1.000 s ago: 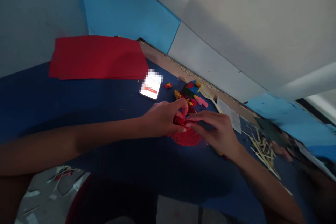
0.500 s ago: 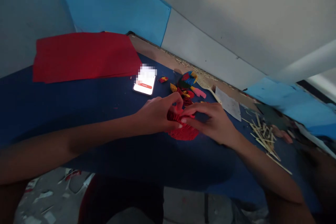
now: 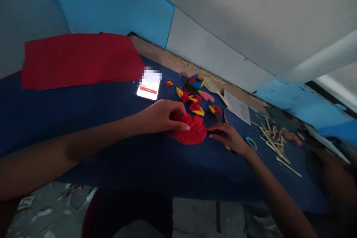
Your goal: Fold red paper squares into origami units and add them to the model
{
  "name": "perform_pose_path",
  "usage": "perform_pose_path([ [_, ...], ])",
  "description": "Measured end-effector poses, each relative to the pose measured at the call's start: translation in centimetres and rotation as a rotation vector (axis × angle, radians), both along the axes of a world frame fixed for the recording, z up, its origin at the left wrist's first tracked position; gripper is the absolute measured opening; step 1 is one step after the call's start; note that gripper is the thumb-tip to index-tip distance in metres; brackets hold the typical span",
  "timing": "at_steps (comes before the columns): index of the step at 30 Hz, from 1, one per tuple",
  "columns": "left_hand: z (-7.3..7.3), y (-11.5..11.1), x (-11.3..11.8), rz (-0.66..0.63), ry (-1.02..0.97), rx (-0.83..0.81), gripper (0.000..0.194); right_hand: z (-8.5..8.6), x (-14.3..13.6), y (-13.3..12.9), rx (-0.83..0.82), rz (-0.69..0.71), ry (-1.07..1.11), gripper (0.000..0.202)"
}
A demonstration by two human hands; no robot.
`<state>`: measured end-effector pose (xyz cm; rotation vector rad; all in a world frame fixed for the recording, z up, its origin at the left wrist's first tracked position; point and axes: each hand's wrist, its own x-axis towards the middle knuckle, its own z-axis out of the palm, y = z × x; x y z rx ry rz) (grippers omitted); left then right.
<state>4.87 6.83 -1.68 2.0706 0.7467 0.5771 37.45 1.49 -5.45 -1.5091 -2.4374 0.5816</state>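
A round red piece of many folded paper points (image 3: 192, 132) rests on the dark blue table, looking like modular paper folding. My left hand (image 3: 170, 117) is closed on its left side, thumb across the front and fingers over the top. Just off the right edge of the red piece is my right hand (image 3: 224, 135), its thumb and fingertips slightly apart with nothing visible between them. Partly hidden by that hand lies what looks like a pair of scissors (image 3: 225, 116), a dark blade above and a bit of yellow below.
Behind the hands lie several red-and-yellow folded paper pieces (image 3: 196, 108), a multicoloured one (image 3: 195, 81) and a pink one (image 3: 206, 96). A lit phone (image 3: 147, 91), red sheets (image 3: 80, 59), a pale slotted spatula (image 3: 220, 95), a light blue ring (image 3: 251, 143) and thin sticks (image 3: 275, 139) surround them.
My right hand has let go of the red paper piece and moved to the right. My left hand stays on it. More of the red piece and the small pieces behind now shows.
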Motion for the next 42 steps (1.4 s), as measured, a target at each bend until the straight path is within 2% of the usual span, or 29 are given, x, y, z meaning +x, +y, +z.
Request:
perform_pose_path([
  [4,-0.2,0.3,0.1,-0.022,-0.001,0.016,0.039,-1.3,0.0,0.3,0.003,-0.052,0.055,0.018],
  [8,-0.1,0.4,0.1,-0.054,-0.011,-0.027,0.039,-1.1,-0.2,0.8,-0.02,0.0,0.068,0.017],
  [11,-0.1,0.3,0.1,-0.056,-0.019,-0.037,0.038,-0.2,-0.8,1.1,0.0,-0.084,0.153,0.018],
  [13,-0.2,0.2,0.1,-0.053,-0.039,-0.048,0.037,0.9,-1.6,1.3,-0.011,-0.185,0.283,0.017],
  [15,-0.2,0.1,0.1,-0.057,-0.057,-0.063,0.037,2.2,-3.0,1.9,-0.031,-0.222,0.438,0.016],
  [17,-0.2,-0.1,0.2,-0.056,-0.061,-0.074,0.038,3.5,-4.7,2.6,-0.072,-0.15,0.571,0.016],
  [21,0.5,-0.5,0.1,-0.045,-0.033,-0.075,0.037,4.9,-8.3,4.3,-0.178,0.054,0.643,0.018],
  [23,0.8,-0.6,0.0,-0.055,-0.018,-0.08,0.036,4.9,-9.5,4.9,-0.225,0.139,0.661,0.014],
  [25,0.9,-0.6,0.0,-0.051,-0.02,-0.081,0.036,4.7,-10.0,5.1,-0.266,0.168,0.72,0.01],
  [32,-0.2,-0.3,0.1,-0.023,-0.081,-0.042,0.038,4.2,-10.0,5.0,-0.34,0.049,0.784,0.012],
  [42,-0.2,-0.4,0.1,-0.046,-0.086,-0.062,0.033,4.0,-10.5,4.7,-0.272,-0.089,0.78,0.017],
])
